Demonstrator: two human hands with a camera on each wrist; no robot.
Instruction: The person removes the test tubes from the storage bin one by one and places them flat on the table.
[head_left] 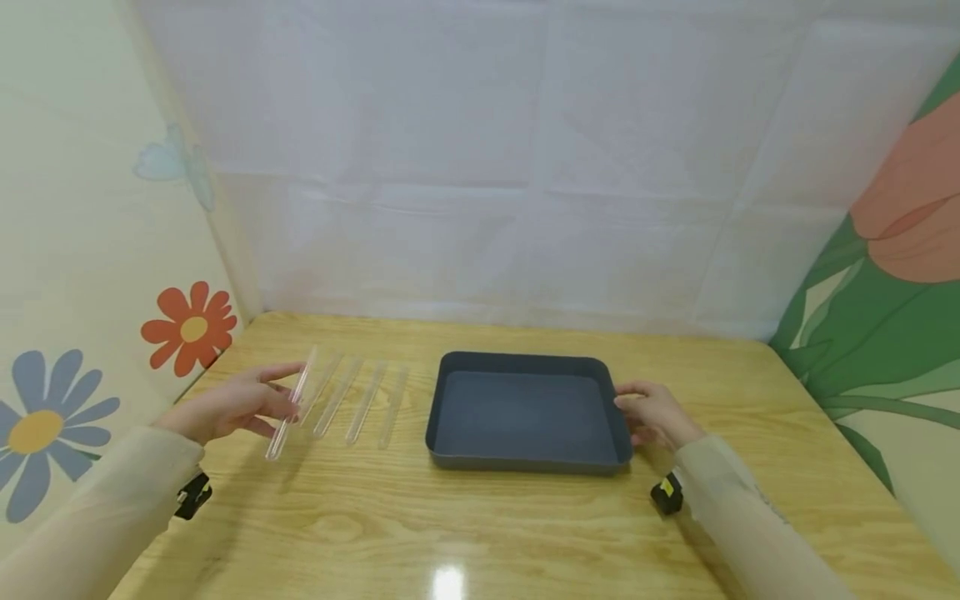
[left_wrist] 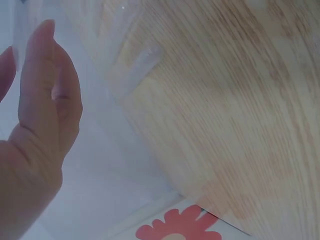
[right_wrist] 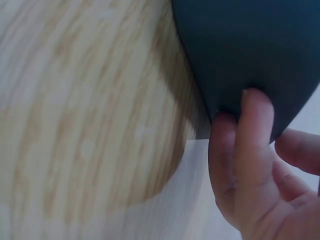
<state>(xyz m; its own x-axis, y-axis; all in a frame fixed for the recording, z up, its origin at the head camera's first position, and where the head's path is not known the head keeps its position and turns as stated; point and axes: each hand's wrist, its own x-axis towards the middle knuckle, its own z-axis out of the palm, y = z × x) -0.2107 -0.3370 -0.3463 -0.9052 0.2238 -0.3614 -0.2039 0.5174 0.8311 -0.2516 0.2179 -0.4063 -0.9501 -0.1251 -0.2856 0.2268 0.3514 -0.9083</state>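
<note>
My left hand (head_left: 243, 400) pinches a clear test tube (head_left: 279, 440) between thumb and fingers, holding it slanted above the table. In the left wrist view only part of that tube (left_wrist: 21, 35) shows, at the top left by the fingertips (left_wrist: 44, 32). Several similar clear tubes (head_left: 365, 404) lie side by side on the table just right of this hand. My right hand (head_left: 656, 414) grips the right side of a dark grey rectangular tray (head_left: 525, 462). The right wrist view shows fingertips (right_wrist: 257, 100) against the tray's outer wall (right_wrist: 245, 45).
The wood-grain table (head_left: 360, 525) runs back to a white sheet (head_left: 480, 208) hung behind it. A flower-printed panel (head_left: 75, 275) stands at the left and a tulip-printed one (head_left: 900, 250) at the right. No tubes lie inside the tray.
</note>
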